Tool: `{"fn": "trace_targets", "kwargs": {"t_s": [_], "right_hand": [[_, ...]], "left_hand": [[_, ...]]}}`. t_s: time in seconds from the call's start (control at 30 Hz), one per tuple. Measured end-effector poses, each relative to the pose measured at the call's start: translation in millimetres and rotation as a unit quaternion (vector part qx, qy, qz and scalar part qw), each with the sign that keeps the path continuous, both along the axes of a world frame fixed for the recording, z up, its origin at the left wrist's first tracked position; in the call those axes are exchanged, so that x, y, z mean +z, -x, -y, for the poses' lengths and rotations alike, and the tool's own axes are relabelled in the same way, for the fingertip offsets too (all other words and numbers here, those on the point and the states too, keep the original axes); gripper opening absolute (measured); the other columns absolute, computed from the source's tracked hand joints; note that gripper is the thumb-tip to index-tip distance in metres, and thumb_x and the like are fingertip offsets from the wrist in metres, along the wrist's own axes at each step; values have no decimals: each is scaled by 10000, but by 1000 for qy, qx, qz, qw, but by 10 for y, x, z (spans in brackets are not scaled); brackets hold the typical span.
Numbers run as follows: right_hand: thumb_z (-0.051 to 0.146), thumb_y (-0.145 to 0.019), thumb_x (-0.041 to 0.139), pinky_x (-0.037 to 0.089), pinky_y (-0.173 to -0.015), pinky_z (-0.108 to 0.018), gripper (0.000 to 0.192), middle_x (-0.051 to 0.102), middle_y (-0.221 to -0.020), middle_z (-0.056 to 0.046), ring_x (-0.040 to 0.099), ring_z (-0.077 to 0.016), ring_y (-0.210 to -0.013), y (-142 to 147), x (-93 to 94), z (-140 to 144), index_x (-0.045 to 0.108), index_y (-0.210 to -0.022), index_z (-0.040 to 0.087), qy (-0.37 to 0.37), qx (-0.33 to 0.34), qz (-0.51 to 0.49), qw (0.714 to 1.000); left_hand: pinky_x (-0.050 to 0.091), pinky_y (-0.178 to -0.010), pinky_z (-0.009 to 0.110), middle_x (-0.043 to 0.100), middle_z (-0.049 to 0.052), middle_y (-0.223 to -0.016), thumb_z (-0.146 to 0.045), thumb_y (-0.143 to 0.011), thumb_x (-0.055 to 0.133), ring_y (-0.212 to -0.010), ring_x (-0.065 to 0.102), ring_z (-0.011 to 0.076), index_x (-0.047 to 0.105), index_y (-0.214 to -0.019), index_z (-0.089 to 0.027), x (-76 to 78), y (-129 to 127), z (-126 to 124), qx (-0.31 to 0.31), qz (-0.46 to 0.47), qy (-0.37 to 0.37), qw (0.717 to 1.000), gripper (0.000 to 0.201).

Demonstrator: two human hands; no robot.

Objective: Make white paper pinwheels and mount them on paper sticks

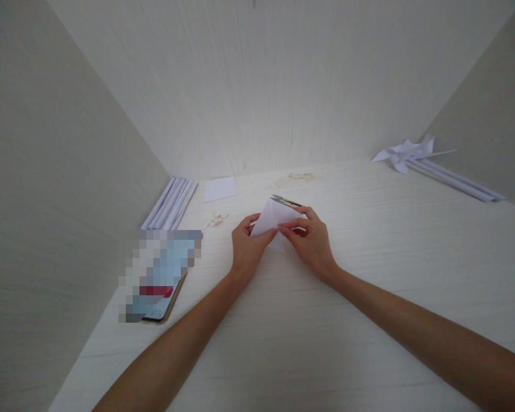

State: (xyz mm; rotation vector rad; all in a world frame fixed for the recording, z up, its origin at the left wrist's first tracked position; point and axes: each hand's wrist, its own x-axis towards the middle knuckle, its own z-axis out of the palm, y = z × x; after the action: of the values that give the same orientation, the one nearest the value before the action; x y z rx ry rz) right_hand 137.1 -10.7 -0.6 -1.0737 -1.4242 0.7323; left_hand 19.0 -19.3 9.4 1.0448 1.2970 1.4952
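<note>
A piece of white paper [271, 216], partly cut or folded into points, is held up between both hands near the middle of the table. My left hand [249, 245] grips its left side, thumb across the near face and fingers behind. My right hand [311, 240] pinches the paper at its centre with thumb and fingertips, close to my left thumb tip. Scissors [286, 201] lie just behind the paper, their blades showing and their handles hidden by my right hand. The paper's lower corner hangs below my thumbs.
Rolled paper sticks [171, 203] lie at the left wall, beside a flat white paper square [220, 189]. A phone [165, 306], partly blurred out, rests in front of them. At the far right are a paper pinwheel [405, 153] and more paper sticks [450, 180]. Walls enclose three sides.
</note>
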Motion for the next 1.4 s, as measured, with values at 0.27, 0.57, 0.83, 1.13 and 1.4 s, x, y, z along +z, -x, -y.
{"fn": "trace_targets", "kwargs": {"t_s": [0.27,0.57,0.83,1.13,1.4], "right_hand": [[294,-682,612,540,-687,-322,114,411,-1088,-58,504,-184,-949,-13,34,54,633,-774,230,-37,23,-3,999],[250,-555,695,527,-661,-300,513,530,-1024,-66,564,-147,-803,60,40,18,461,-1011,220,106,97,-140,980],[289,-600,661,508,-686,-324,272,659,-829,-65,607,-166,-743,67,22,13,599,-831,158,129,167,-144,967],[232,-612,624,484,-631,-284,210,666,-779,-43,594,-143,-683,53,37,-10,603,-803,147,133,148,-169,965],[202,-625,565,464,-644,-308,193,638,-774,-44,579,-161,-695,13,11,-35,584,-805,136,142,141,-101,974]], "left_hand": [[451,-614,273,650,26,-725,-206,-460,714,-621,576,140,604,-829,-141,3,-17,-6,22,42,12,999,390],[431,-667,278,638,6,-730,-194,-456,716,-644,562,125,611,-788,-151,-37,20,-42,18,135,2,991,350],[434,-635,278,640,10,-654,-167,-465,698,-612,561,136,618,-722,-143,21,-52,33,-8,188,20,982,271],[446,-629,286,657,29,-674,-214,-468,714,-617,576,145,620,-718,-135,12,-52,36,-21,160,13,987,278],[466,-637,293,672,35,-739,-208,-487,712,-649,590,152,629,-776,-141,-52,26,4,-48,71,-2,996,308]]}}
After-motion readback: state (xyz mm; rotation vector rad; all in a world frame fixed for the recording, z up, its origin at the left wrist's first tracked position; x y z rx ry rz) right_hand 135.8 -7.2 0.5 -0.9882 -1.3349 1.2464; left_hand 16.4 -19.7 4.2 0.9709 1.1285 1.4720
